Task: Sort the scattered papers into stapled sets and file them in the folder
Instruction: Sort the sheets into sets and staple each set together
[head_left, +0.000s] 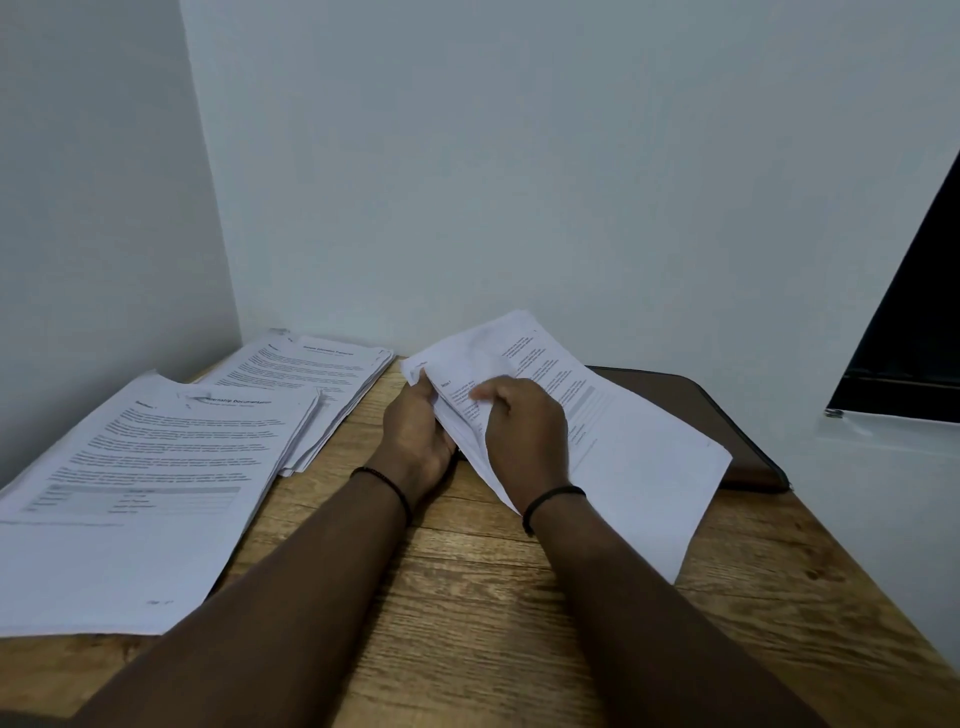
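Basically, both hands are on one loose sheaf of papers (613, 441) held up off the desk (467, 597), just in front of the brown folder (691, 410). Left hand (415, 436) has its grip curled around the sheaf's near-left edge from below, acting as the clamp; right hand (524, 436) lies over the top sheet with fingers bent at the left margin, pinching pages. Looks like leafing or squaring the set before stapling, my read only. Holding it tilted and lifted makes sense: thin sheets separate more easily in air than flat on wood. Paper is limp white office stock, printed text and a grey table block, upper-left corner crumpled, lower-right corner drooping. Two other stacks sit well left: near stack (145, 493), fanned and overhanging the desk edge, and far stack (311, 379) in the wall corner, edges stepped, partly under the near one. Likely kept apart as separate sets. Folder lies flat and closed against the wall, dark matte cover with rounded corners, partly hidden under the sheaf. Desk is wood-grain, matte. No stapler in view. Thin dark bands on both wrists.
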